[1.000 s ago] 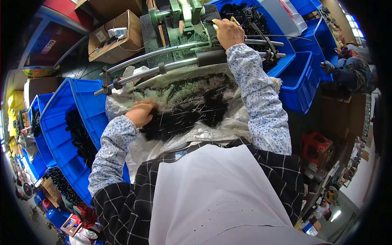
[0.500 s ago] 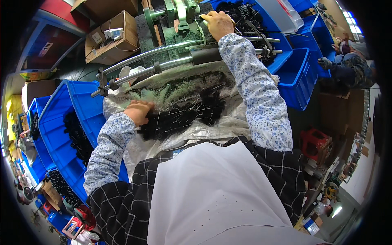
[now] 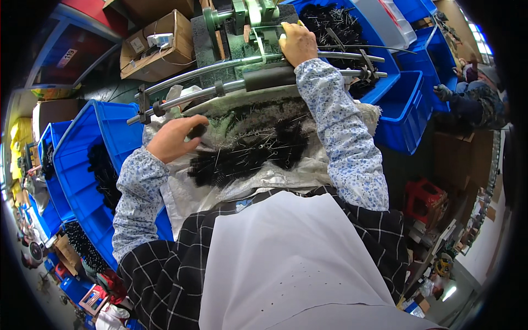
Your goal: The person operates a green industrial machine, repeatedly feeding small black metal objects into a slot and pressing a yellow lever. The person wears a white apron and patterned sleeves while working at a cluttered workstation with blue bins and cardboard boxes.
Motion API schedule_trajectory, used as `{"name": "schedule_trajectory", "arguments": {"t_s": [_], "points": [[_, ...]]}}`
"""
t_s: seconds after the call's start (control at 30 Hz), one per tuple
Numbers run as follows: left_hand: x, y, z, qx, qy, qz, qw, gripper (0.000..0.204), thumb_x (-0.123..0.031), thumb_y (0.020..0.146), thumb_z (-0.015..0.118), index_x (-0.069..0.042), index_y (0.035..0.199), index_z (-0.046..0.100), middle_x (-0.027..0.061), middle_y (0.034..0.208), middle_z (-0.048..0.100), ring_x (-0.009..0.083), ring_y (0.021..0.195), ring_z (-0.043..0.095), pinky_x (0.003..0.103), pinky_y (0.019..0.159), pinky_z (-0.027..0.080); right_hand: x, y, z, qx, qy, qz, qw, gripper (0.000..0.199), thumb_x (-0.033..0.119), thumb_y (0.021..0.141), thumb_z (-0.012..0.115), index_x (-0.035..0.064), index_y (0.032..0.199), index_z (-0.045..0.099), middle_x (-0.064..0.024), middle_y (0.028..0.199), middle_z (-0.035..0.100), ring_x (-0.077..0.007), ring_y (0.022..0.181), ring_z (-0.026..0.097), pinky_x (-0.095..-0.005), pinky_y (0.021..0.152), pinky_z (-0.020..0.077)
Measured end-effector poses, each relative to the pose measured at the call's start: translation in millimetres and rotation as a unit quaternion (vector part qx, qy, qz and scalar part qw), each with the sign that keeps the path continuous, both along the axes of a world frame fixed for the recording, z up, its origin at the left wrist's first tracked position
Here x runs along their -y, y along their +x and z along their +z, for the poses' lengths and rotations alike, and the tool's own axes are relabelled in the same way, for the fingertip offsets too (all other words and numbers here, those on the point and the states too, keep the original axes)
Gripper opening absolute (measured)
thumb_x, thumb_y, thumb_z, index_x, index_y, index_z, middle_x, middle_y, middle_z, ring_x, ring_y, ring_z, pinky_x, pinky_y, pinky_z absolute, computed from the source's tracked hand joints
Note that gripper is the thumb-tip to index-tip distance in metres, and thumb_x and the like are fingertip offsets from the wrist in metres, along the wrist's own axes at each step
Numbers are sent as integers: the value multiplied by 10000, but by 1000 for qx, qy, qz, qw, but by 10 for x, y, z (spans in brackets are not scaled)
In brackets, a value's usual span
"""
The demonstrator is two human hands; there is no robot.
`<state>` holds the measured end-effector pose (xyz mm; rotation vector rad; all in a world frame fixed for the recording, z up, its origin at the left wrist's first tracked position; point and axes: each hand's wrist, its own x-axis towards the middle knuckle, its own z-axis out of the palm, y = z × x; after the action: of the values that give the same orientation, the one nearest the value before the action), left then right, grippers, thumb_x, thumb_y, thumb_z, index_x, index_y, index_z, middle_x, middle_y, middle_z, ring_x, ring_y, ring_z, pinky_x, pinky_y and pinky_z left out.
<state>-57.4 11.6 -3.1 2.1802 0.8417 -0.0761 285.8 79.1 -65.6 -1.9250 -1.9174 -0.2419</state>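
My right hand [image 3: 298,45] is at the green machine [image 3: 253,16], fingertips pinched where a thin dark wire [image 3: 269,26] meets them. Yellow coverings show on those fingertips. My left hand [image 3: 175,137] hangs beside the lap pile, its thumb and fingers curled around a dark clump [image 3: 197,131]; the clump is too unclear to name. A pile of black bristle brushes with thin metal stems [image 3: 247,157] lies on a pale, dirty cloth [image 3: 275,179] across my lap. Two metal rails [image 3: 220,88] with a dark sleeve [image 3: 269,78] cross between the machine and the pile.
Blue bins [image 3: 82,148] stand on the left, holding black brushes. Another blue bin full of brushes [image 3: 333,25] is right of the machine, near an open blue crate [image 3: 407,118]. A cardboard box [image 3: 157,47] sits at far left. Another person's gloved hand [image 3: 443,92] shows at right.
My left hand has lifted off the brush pile and moved up and left, a dark clump now in its fingers. My right hand stays at the machine, slightly shifted. The view has tilted a little.
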Motion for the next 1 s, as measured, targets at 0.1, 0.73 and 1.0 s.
{"name": "schedule_trajectory", "arguments": {"t_s": [0.1, 0.73, 1.0], "points": [[-34, 116, 195, 35, -31, 47, 998, 315, -94, 772, 635, -57, 1069, 535, 105, 854, 599, 230, 769, 575, 328, 702, 460, -18, -285, 67, 0, -16, -14, 1000, 255, 175, 719, 581, 59, 943, 623, -104, 843, 637, -288, 817, 609, -408, 713, 473], [-181, 416, 293, 246, -31, 84, 965, 234, 31, 810, 589, -10, 1026, 509, 75, 1099, 585, 124, 986, 565, 286, 867, 469, -278, 1076, -150, 13, -77, 18, 997, 272, 273, 858, 498, 179, 1079, 627, -102, 1026, 630, -312, 904, 608, -402, 776, 493], [-106, 619, 160, 303, -45, 110, 946, 222, 12, 822, 594, -26, 1027, 518, 100, 1119, 576, 164, 1031, 564, 302, 905, 465, 231, 916, 670, 31, 45, -80, 995, 212, 213, 836, 544, 100, 1001, 614, -121, 949, 627, -290, 850, 618, -395, 722, 498]]}}
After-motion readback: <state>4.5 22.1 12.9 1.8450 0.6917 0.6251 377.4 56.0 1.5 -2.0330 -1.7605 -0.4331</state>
